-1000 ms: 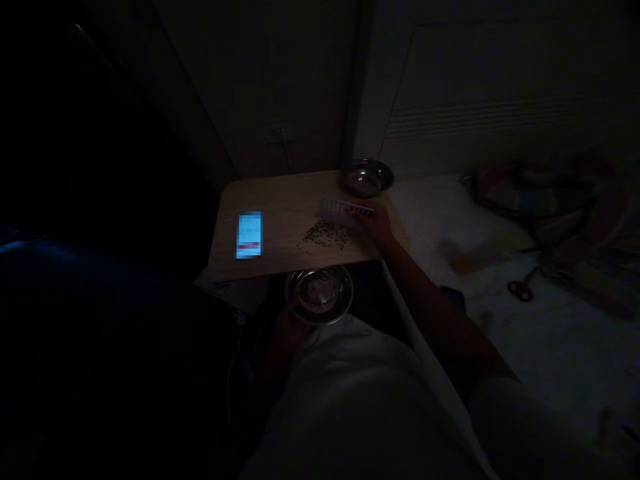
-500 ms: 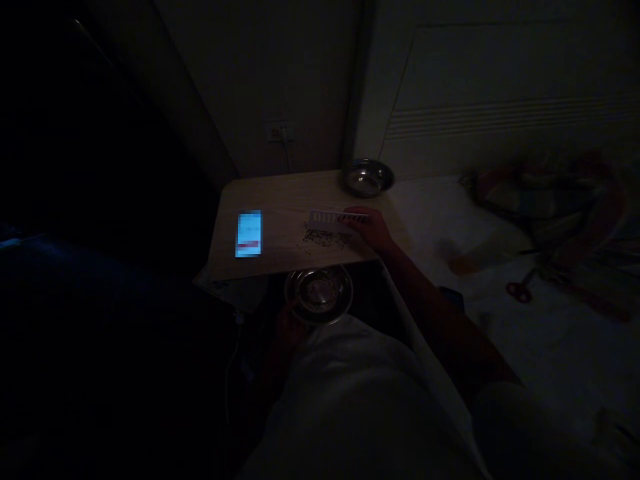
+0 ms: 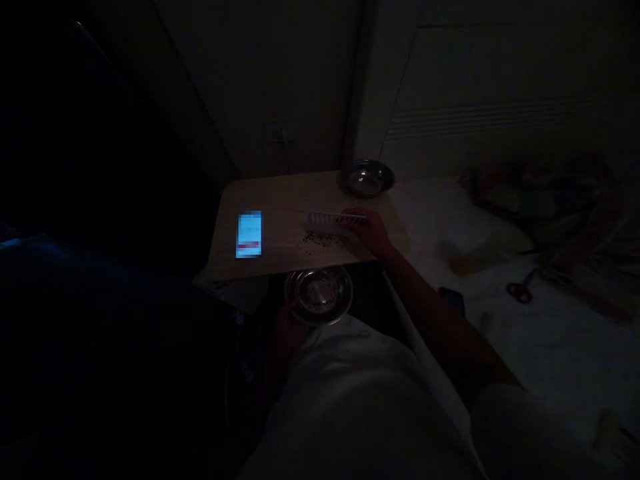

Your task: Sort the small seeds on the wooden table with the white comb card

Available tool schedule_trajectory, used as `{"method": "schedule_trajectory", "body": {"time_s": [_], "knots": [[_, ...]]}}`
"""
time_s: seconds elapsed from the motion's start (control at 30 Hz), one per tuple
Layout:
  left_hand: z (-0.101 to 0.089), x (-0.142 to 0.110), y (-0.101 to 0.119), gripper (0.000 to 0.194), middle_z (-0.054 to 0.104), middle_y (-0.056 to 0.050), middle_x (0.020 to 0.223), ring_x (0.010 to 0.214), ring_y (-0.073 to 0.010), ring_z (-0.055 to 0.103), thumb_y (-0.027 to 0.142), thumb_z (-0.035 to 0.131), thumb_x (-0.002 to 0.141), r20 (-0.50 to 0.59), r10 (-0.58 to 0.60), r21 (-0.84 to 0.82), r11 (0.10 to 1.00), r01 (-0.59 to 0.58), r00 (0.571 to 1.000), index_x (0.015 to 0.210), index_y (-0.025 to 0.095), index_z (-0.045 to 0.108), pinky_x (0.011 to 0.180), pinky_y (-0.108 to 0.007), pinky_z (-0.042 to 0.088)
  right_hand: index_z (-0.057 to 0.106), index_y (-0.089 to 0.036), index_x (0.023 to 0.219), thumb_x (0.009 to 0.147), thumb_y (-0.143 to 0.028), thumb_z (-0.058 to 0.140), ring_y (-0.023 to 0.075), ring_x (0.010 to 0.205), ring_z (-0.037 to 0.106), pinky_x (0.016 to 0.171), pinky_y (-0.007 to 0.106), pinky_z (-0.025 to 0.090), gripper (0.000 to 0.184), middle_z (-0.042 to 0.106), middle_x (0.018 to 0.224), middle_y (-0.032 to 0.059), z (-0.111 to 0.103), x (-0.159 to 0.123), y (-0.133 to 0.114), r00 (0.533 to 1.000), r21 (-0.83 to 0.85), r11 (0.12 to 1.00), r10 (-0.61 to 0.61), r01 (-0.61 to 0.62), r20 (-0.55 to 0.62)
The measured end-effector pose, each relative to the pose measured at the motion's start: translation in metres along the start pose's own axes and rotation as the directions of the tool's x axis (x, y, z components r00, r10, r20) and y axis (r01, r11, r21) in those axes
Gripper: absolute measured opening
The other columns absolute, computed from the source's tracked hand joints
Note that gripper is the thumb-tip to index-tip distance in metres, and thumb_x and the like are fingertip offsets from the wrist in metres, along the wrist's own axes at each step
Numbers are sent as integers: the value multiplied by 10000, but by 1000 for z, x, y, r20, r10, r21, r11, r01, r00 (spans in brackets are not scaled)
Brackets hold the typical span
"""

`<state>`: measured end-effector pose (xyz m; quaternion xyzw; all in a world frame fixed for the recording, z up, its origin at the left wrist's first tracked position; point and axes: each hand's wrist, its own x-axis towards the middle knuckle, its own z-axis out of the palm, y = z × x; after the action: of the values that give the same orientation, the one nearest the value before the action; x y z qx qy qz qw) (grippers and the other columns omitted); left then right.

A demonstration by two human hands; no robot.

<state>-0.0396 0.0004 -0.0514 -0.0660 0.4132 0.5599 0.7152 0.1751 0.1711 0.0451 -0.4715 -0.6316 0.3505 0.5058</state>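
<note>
The picture is very dark. My right hand [image 3: 371,230] is closed around one end of a pale slotted plastic piece [image 3: 325,227], with a row of openings along it. It is held low over the wooden table, and I cannot tell whether it touches the top. Small dark grains [image 3: 320,240] lie scattered along its near side. Below the table's front edge, my left hand [image 3: 290,323] grips the left rim of a shiny metal dish [image 3: 320,317]. Shadow hides most of those fingers. A few small bits seem to lie inside the dish.
A lit phone [image 3: 249,233] lies on the left of the wooden table [image 3: 280,193]. At its back right corner stands a metal bowl [image 3: 369,179]. To the right, red-handled scissors [image 3: 520,292] and a dark phone-like object [image 3: 453,301] rest on a white sheet [image 3: 540,360].
My right hand and the slotted piece have shifted slightly left, and the piece sits close behind the grains. The metal dish stays in place in my left hand.
</note>
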Motion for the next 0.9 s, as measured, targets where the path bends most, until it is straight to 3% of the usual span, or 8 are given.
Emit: {"method": "schedule_trajectory", "body": {"time_s": [0.07, 0.23, 0.37, 0.53, 0.63, 0.77, 0.9], "knots": [[-2, -1, 0, 361, 739, -60, 973, 1080, -268, 626, 128, 575, 764, -11, 17, 1, 1000, -17, 1000, 1112, 203, 638, 967, -423, 468, 711, -214, 854, 665, -394, 730, 184, 767, 647, 730, 333, 511, 262, 721, 867, 27, 0, 1, 2, 1000, -12, 1000, -5, 5, 25], [0, 2, -1, 305, 743, -74, 923, 1073, -266, 628, 147, 589, 764, -24, -22, -3, 1000, 22, 999, 1060, 175, 658, 968, -408, 466, 704, -186, 847, 632, -379, 744, 181, 730, 632, 693, 330, 506, 291, 711, 822, 34, 1, 24, 9, 990, 44, 999, 17, -11, -142], [-2, 8, 0, 249, 740, -85, 869, 1017, -268, 650, 142, 573, 770, -48, -34, 12, 999, 34, 998, 999, 140, 668, 947, -416, 473, 704, -157, 850, 619, -345, 739, 171, 699, 614, 671, 310, 493, 299, 698, 781, 34, 11, 50, 22, 987, 25, 999, 50, -46, -151], [-7, 9, 1, 256, 736, -92, 893, 997, -260, 658, 133, 556, 771, -31, -36, -26, 999, 36, 999, 999, 138, 671, 938, -399, 477, 704, -150, 878, 631, -354, 722, 172, 738, 615, 699, 302, 483, 321, 702, 818, 42, 27, 64, 32, 999, -13, 1000, 25, -26, -32], [-7, 8, 0, 289, 735, -95, 928, 996, -264, 660, 156, 545, 784, -19, -49, -46, 998, 48, 999, 1048, 149, 663, 941, -412, 476, 702, -156, 867, 644, -386, 718, 176, 775, 622, 729, 308, 481, 321, 704, 852, 46, 31, 62, 30, 994, 24, 1000, -16, 13, 110], [-4, 8, -1, 356, 732, -108, 953, 980, -275, 666, 169, 557, 776, -10, -32, -36, 999, 32, 999, 1121, 128, 632, 926, -430, 485, 699, -168, 839, 649, -401, 726, 178, 803, 626, 757, 308, 479, 302, 706, 873, 43, 25, 56, 23, 957, 59, 998, -48, 32, 285], [-4, 7, -2, 331, 738, -102, 912, 950, -259, 676, 140, 563, 770, -18, -9, -30, 1000, 8, 1000, 1090, 127, 643, 919, -398, 492, 699, -172, 846, 637, -393, 742, 173, 770, 621, 731, 301, 476, 306, 703, 843, 34, 16, 50, 18, 948, 48, 999, -2, -13, 318]]}}
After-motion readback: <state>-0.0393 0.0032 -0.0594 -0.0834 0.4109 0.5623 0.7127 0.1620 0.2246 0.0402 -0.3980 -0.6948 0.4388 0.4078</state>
